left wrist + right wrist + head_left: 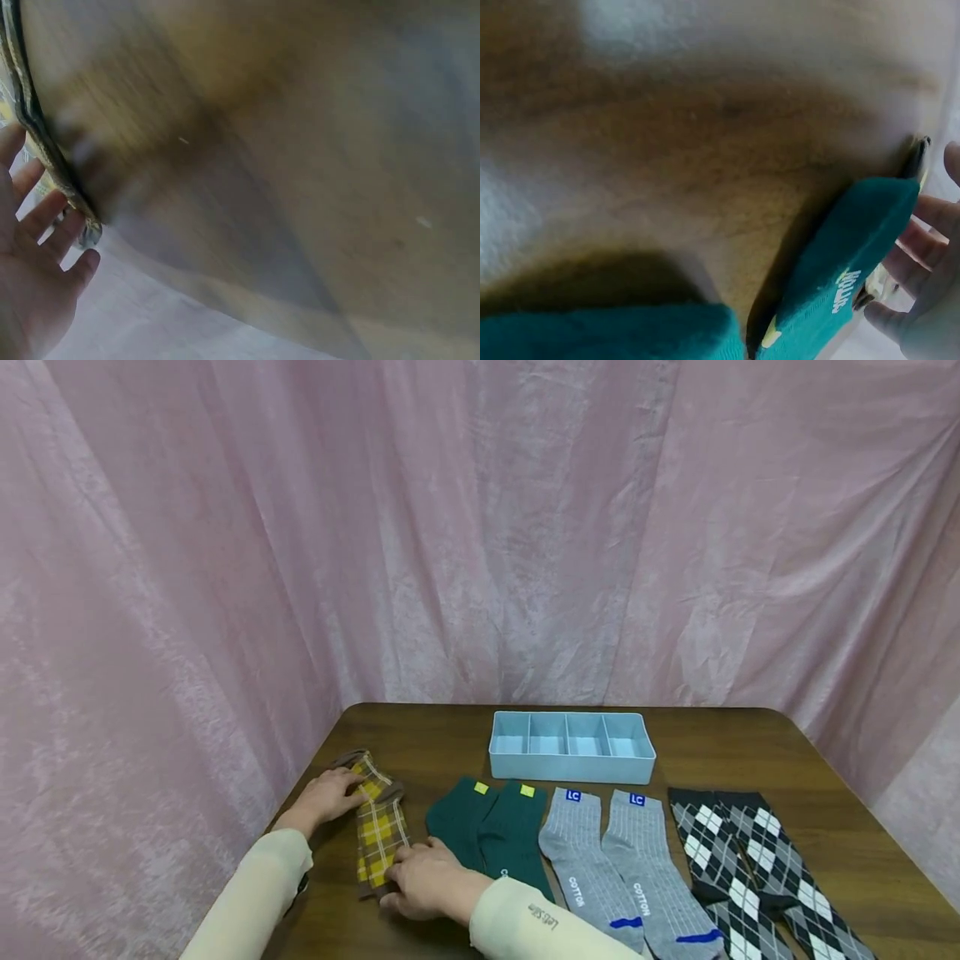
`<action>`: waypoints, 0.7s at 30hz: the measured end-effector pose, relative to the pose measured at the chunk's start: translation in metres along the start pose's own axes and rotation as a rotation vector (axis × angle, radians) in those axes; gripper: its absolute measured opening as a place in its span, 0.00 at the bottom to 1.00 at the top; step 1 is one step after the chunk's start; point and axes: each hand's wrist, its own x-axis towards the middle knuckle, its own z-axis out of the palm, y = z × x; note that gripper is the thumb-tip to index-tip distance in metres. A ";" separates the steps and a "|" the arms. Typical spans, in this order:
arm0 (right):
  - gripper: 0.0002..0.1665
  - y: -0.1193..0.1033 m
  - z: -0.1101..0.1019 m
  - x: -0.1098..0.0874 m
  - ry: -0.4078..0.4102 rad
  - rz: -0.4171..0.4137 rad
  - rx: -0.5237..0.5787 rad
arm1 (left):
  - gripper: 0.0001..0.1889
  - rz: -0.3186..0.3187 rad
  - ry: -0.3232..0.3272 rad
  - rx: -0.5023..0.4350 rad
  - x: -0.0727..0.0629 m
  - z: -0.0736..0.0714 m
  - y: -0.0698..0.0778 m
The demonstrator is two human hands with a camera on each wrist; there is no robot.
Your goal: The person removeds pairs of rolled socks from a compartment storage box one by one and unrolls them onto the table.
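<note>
A pair of yellow-and-brown plaid socks lies stacked at the left of the table. My left hand touches its upper left edge, fingers extended. In the left wrist view the fingers of the left hand stretch along the dark edge of the socks. Near the lower end of the plaid pair is my right hand, its fingertips at the fabric's right side. The right wrist view has the right hand with spread fingers, partly behind a green sock. Whether those fingertips press the plaid fabric is hidden.
Green socks lie just right of the plaid pair, partly under the right forearm. Beyond them are grey socks and black-and-grey argyle socks. At the back stands a light blue box with several compartments on the brown table.
</note>
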 end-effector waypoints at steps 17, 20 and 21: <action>0.33 0.015 0.004 0.002 0.026 0.129 0.040 | 0.34 -0.064 0.076 0.143 -0.027 -0.008 -0.016; 0.33 0.016 0.004 0.001 0.028 0.128 0.010 | 0.31 -0.060 0.093 0.212 -0.030 -0.008 -0.016; 0.33 0.016 0.004 0.001 0.028 0.123 -0.004 | 0.30 -0.055 0.097 0.231 -0.032 -0.008 -0.017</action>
